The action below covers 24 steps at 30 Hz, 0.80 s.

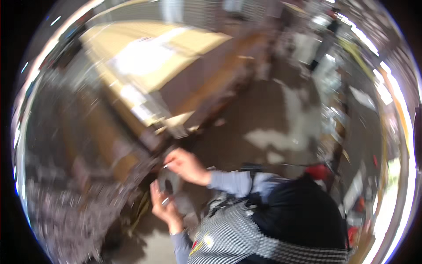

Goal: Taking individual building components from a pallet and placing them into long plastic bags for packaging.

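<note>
Motion blurs the whole head view. My right hand is just beyond the near corner of a pale stack, its fingers drawn together at the tips. A thin whitish bit shows at those fingertips, too smeared to name. Below it, my left hand is raised with its fingers stretched up and apart. A small shiny spot lies by its thumb; I cannot tell what it is. Between and behind the hands appears a grey rounded shape with a dark middle; whether either hand touches it is unclear.
A large pale-topped stack with brown sides stands at upper left, glare on its top. Blurred brown stacked material fills the lower left. Brown floor with pale patches spreads right. Clear plastic-like wrapping and a distant person are farther right.
</note>
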### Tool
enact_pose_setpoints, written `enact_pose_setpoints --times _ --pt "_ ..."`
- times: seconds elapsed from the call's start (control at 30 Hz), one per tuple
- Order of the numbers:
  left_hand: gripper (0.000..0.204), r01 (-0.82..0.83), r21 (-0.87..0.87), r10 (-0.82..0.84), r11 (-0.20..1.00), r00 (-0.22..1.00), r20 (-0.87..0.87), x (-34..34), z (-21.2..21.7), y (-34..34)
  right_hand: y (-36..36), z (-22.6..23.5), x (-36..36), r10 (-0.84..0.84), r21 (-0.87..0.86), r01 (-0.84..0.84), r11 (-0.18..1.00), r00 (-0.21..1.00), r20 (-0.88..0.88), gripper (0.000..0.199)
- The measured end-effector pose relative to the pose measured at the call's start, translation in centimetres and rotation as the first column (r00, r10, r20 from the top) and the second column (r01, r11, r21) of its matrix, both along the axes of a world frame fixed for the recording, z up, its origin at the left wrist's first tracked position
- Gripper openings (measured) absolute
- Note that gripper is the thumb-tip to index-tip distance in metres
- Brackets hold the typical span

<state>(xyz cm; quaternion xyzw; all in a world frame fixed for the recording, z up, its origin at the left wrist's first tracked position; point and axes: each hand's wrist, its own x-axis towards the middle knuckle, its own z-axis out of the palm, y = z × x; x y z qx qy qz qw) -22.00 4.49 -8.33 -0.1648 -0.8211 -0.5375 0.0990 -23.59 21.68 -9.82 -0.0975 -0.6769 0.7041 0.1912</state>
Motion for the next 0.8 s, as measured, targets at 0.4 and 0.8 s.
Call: enact_pose_setpoints --times 0.4,0.8 --pt "0.018 0.343 -0.205 -0.288 0.917 0.923 0.257 -0.3 0.4 -3.5 -2.1 -1.9 3.6 -0.019 0.056 0.027 0.998 0.988 -0.153 0.031" --pt "0.055 0.350 0.935 -0.305 0.051 0.898 -0.319 4.3 20.1 -11.1 -7.1 -13.3 9.8 0.500 0.300 -0.586 0.753 0.805 0.319 0.099"
